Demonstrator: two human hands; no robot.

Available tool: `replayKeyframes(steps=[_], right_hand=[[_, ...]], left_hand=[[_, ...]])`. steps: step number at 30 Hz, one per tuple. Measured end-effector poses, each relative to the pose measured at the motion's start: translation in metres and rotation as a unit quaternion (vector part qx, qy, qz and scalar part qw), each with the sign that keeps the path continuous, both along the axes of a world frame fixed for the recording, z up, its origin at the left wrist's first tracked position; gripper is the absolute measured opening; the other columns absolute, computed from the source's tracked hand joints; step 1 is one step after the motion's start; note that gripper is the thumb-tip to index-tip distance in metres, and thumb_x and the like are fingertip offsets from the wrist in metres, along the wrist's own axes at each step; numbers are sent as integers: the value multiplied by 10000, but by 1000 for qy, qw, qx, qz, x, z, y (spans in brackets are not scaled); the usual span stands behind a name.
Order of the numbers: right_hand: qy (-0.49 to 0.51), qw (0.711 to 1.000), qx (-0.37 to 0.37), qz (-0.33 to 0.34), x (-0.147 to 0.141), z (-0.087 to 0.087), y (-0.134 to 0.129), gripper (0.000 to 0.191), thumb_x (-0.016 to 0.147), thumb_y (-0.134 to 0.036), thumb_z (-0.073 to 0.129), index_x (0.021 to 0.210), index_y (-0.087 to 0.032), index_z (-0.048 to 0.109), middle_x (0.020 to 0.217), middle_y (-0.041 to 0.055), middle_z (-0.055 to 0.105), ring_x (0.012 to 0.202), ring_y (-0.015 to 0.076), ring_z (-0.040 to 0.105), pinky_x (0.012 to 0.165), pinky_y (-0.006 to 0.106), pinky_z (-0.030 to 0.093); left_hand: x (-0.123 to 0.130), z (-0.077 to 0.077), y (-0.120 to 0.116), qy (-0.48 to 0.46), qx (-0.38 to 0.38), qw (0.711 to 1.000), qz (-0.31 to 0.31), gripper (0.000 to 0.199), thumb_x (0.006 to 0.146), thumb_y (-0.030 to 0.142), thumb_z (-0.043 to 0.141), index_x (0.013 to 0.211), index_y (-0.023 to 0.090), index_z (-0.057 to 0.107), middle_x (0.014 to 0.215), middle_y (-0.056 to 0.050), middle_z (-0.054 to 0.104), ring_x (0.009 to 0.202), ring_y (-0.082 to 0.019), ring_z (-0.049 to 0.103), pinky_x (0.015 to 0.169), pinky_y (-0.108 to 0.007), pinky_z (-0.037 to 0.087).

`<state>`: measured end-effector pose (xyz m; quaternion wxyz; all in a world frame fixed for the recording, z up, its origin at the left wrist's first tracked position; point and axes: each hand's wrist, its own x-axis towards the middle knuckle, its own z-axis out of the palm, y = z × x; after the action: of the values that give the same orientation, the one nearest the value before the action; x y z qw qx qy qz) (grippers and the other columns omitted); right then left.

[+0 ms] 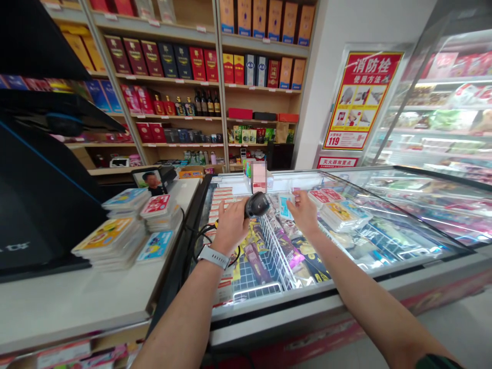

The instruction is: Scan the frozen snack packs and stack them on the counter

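My left hand (pixel 231 223), with a grey watch band (pixel 213 256) at the wrist, grips a black handheld barcode scanner (pixel 257 205) above the glass-topped chest freezer (pixel 269 302). The scanner's head points right; its black cable (pixel 198 241) loops down at the left. My right hand (pixel 304 211) is closed at the edge of a flat blue-and-white pack (pixel 285 206), a short way right of the scanner. Flat packs with red and orange labels (pixel 336 211) lie on the freezer glass just right of that hand.
On the white counter (pixel 111 292) at left stand stacks of flat packs (pixel 115 241) beside a black monitor (pixel 42 205). Wire baskets (pixel 274 251) with bagged goods show under the glass. Behind are shelves of boxes and bottles (pixel 207 102); a chilled display (pixel 449 113) stands at right.
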<state>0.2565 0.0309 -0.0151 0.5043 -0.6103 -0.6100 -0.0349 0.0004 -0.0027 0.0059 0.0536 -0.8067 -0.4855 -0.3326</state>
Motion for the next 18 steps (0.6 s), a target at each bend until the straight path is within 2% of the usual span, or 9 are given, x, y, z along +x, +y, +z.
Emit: replayKeyframes(steps=[4, 9, 14, 18], right_hand=[[-96, 995, -16, -12, 0, -1, 0, 359, 876, -329, 510, 1171, -180, 648, 985, 96, 702, 867, 243, 638, 851, 382, 491], [-182, 981, -61, 1, -3, -5, 0, 466, 878, -205, 444, 1321, -155, 583, 1218, 132, 673, 1111, 277, 612, 988, 407, 459], [-171, 975, -144, -9, -4, -5, 0, 639, 815, -121, 458, 1451, -91, 409, 1212, 158, 681, 1050, 291, 657, 948, 403, 481], [-146, 978, -148, 2, -2, -1, -2, 602, 808, -144, 501, 1401, -85, 411, 1195, 150, 690, 1067, 293, 655, 947, 392, 476]], left_hand=[[0, -1, 0, 3, -3, 1000, -2, 569, 832, 157, 521, 1396, 192, 454, 1314, -95, 645, 1233, -283, 568, 1190, -577, 180], [0, -1, -1, -1, -2, 1000, -4, 559, 835, 159, 516, 1390, 186, 461, 1311, -99, 646, 1229, -281, 569, 1188, -573, 188], [0, -1, -1, -3, -4, 1000, -4, 563, 830, 164, 523, 1390, 192, 465, 1320, -102, 642, 1243, -279, 558, 1193, -565, 182], [0, -1, -1, -1, -7, 1000, -3, 568, 828, 165, 526, 1391, 198, 463, 1319, -105, 642, 1245, -279, 558, 1194, -563, 182]])
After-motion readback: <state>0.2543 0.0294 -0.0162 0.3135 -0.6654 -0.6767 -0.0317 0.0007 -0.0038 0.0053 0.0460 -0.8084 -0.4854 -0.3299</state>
